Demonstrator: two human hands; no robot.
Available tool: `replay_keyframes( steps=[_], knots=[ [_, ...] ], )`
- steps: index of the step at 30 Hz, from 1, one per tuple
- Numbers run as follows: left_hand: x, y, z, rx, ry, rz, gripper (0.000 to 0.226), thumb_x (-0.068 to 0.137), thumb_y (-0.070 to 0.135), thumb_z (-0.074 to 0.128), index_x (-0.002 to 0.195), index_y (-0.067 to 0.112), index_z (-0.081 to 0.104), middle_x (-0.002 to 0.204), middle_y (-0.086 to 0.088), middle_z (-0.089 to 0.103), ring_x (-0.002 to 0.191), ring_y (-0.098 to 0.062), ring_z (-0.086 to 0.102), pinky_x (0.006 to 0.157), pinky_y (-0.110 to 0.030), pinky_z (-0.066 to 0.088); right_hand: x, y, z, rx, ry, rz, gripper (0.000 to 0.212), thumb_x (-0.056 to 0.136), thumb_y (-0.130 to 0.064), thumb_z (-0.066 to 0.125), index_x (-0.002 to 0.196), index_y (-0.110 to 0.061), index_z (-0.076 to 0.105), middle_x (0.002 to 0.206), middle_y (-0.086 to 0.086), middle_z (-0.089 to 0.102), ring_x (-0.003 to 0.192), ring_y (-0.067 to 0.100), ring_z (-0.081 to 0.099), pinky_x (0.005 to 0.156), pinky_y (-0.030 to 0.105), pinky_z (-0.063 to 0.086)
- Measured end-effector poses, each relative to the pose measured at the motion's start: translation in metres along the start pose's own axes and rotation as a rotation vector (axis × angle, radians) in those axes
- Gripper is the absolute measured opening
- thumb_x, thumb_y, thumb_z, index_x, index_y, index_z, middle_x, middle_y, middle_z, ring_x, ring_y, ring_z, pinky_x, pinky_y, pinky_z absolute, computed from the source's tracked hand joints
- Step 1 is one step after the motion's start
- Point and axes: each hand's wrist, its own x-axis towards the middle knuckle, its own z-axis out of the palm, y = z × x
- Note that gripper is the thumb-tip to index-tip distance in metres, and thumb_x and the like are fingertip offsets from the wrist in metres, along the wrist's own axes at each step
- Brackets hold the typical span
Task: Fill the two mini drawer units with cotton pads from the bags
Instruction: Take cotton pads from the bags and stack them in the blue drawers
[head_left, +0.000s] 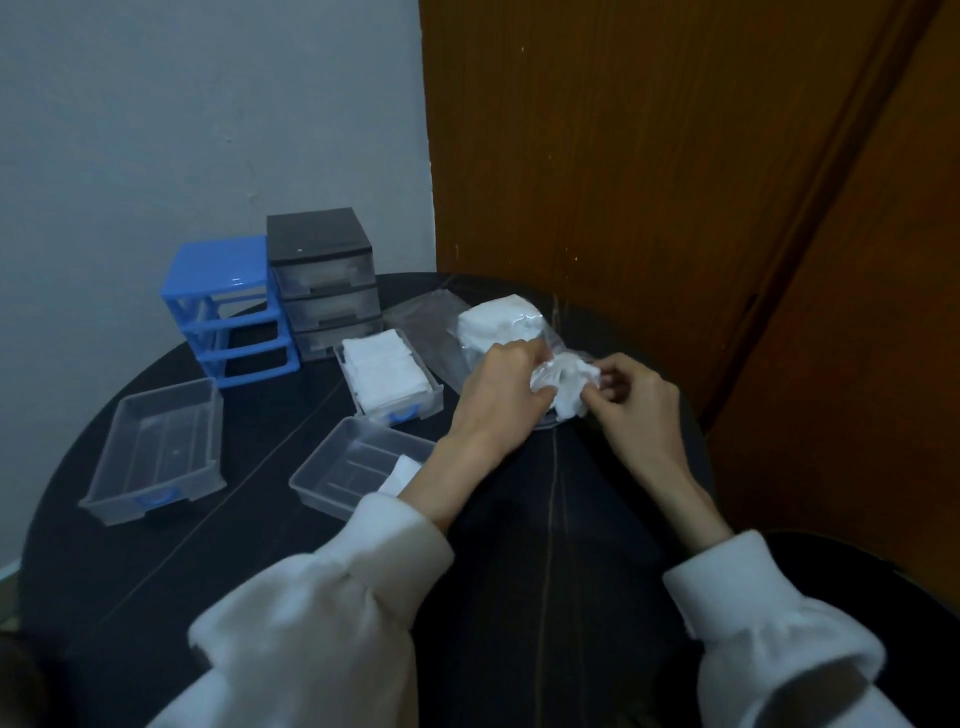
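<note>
On the table (260, 545), full drawer (387, 379) of pads, empty drawer (156, 457)

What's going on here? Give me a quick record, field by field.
surface: round dark table
blue unit: frame with all three slots open, no drawers in it
black unit: three drawers shut
full drawer: packed with white pads
empty drawer: nothing in it
near drawer: a few pads at its right end
left hand: grips a bag of pads
right hand: pinches the same bag
second bag: pads, behind the hands
</note>
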Motion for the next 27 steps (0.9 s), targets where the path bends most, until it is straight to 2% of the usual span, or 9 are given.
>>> replay_keyframes(
  steps=[6,9,12,14,19,22,25,27],
  knots=[
    [0.0,0.001,-0.002,0.008,-0.013,-0.008,0.03,0.087,0.014,0.061,0.117,0.012,0.059,0.116,-0.009,0.063,0.105,-0.023,0.058,0.088,-0.036,0.048,-0.001,0.003,-0.007,0.043,0.033,0.036,0.011,0.082,-0.005,0.061,0.083,-0.015,0.062,0.07,-0.005,0.057,0.064,0.004,0.053,0.06,0.011,0.043],
    [0.001,0.001,-0.003,0.017,-0.027,-0.013,0.03,0.088,0.014,0.06,0.118,0.011,0.059,0.116,-0.009,0.063,0.105,-0.024,0.058,0.086,-0.038,0.049,-0.002,0.008,-0.013,0.062,0.027,0.093,0.009,0.084,-0.007,0.059,0.083,-0.016,0.061,0.075,-0.001,0.059,0.072,0.012,0.057,0.066,0.024,0.047],
    [0.002,-0.001,-0.003,0.031,-0.05,-0.017,0.032,0.087,0.015,0.061,0.119,0.013,0.058,0.117,-0.009,0.063,0.106,-0.025,0.058,0.087,-0.038,0.048,-0.001,0.017,-0.019,0.113,0.005,0.17,0.013,0.082,-0.009,0.056,0.074,-0.019,0.058,0.071,-0.001,0.057,0.072,0.015,0.056,0.07,0.038,0.047],
    [0.003,-0.002,-0.003,0.026,-0.065,-0.012,0.034,0.087,0.016,0.063,0.12,0.014,0.058,0.119,-0.009,0.062,0.107,-0.024,0.058,0.089,-0.038,0.048,-0.003,0.02,-0.025,0.172,-0.016,0.213,0.017,0.082,-0.008,0.055,0.07,-0.019,0.058,0.071,0.001,0.057,0.073,0.014,0.055,0.074,0.041,0.047],
    [0.004,-0.001,-0.004,0.001,-0.081,-0.001,0.039,0.087,0.02,0.065,0.124,0.016,0.055,0.123,-0.006,0.061,0.111,-0.021,0.057,0.093,-0.035,0.048,-0.01,0.02,-0.039,0.311,-0.04,0.23,0.02,0.085,-0.002,0.051,0.075,-0.017,0.061,0.08,0.004,0.06,0.076,0.011,0.055,0.069,0.028,0.044],
    [0.004,0.0,-0.007,-0.016,-0.084,0.003,0.041,0.087,0.024,0.065,0.127,0.019,0.054,0.127,-0.003,0.059,0.115,-0.02,0.055,0.095,-0.034,0.045,-0.011,0.015,-0.045,0.346,-0.061,0.197,0.02,0.087,-0.001,0.051,0.08,-0.017,0.062,0.084,0.002,0.062,0.074,0.002,0.056,0.068,0.021,0.044],
    [0.002,0.003,-0.016,-0.09,-0.065,0.022,0.039,0.088,0.025,0.063,0.126,0.021,0.055,0.128,-0.002,0.058,0.117,-0.016,0.052,0.09,-0.023,0.038,-0.01,0.007,-0.047,0.367,-0.079,0.156,0.019,0.087,-0.001,0.051,0.083,-0.015,0.063,0.085,-0.002,0.062,0.072,-0.005,0.057,0.065,0.013,0.046],
    [-0.001,0.002,-0.027,-0.125,-0.035,0.008,0.034,0.091,0.02,0.06,0.125,0.02,0.056,0.127,0.0,0.059,0.116,-0.011,0.052,0.088,-0.017,0.034,-0.01,0.0,-0.046,0.378,-0.098,0.14,0.02,0.088,-0.002,0.051,0.085,-0.018,0.064,0.086,-0.003,0.062,0.072,-0.008,0.057,0.067,0.014,0.046]
  ],
)
